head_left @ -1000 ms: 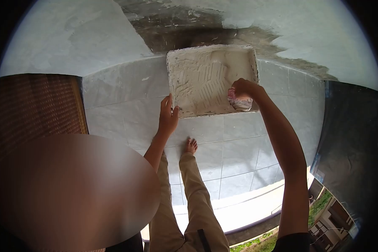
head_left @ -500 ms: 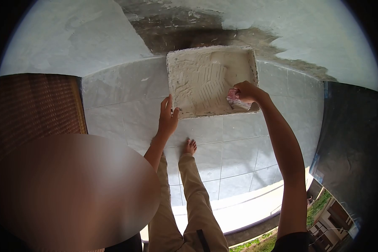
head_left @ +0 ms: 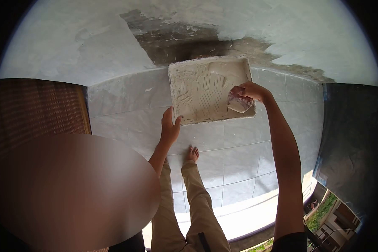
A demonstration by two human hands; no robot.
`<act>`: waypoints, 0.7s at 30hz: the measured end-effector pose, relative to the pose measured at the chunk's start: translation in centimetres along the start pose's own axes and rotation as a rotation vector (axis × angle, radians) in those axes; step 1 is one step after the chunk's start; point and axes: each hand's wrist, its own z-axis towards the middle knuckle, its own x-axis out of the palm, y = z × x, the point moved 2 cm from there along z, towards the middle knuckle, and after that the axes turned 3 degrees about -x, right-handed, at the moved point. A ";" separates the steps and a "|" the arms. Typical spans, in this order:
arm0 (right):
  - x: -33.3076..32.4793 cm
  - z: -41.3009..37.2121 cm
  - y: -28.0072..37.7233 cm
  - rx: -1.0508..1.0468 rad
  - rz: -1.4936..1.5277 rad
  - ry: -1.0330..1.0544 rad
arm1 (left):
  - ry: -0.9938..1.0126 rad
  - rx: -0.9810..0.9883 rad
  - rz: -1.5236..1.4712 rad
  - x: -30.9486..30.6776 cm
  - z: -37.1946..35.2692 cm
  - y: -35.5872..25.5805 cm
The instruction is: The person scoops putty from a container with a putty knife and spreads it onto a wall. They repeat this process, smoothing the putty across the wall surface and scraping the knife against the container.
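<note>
A paint tray [head_left: 188, 90], its ribbed floor smeared with pale wet filler, is held up over the tiles. My left hand [head_left: 170, 127] grips its near left corner, with the thumb at the rim and the other fingers along the outer side, partly hidden. At the right side of the tray, my right hand [head_left: 254, 92] closes around the top of a reddish putty scraper [head_left: 238, 102]. Filler coats the scraper's broad lower part, which points down over the tray's near right portion. I cannot make out whether its edge touches the tray floor.
Ahead stands a wall [head_left: 88, 42] with pale coating and a dark, rough patch [head_left: 176, 38] low down. Grey floor tiles [head_left: 206, 138] lie below, with a bare foot [head_left: 193, 153] on them. A woven brown panel [head_left: 38, 109] is at left, dark sheeting [head_left: 348, 130] at right.
The scraper has turned in my right hand's grip, so more of its filler-covered face shows. The tray sits slightly lower in view, with my left hand still on its corner.
</note>
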 end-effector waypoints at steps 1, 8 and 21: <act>0.4 -0.3 -1.2 -0.073 0.341 -0.027 | -0.007 -0.010 -0.037 -0.3 0.0 -0.1; 2.9 -6.9 -0.5 -0.423 1.329 -0.131 | -0.010 -0.065 -0.261 -7.9 1.3 -7.5; -1.9 -25.4 20.7 -1.088 1.705 -0.081 | -0.292 0.365 -0.476 -33.0 4.3 -30.0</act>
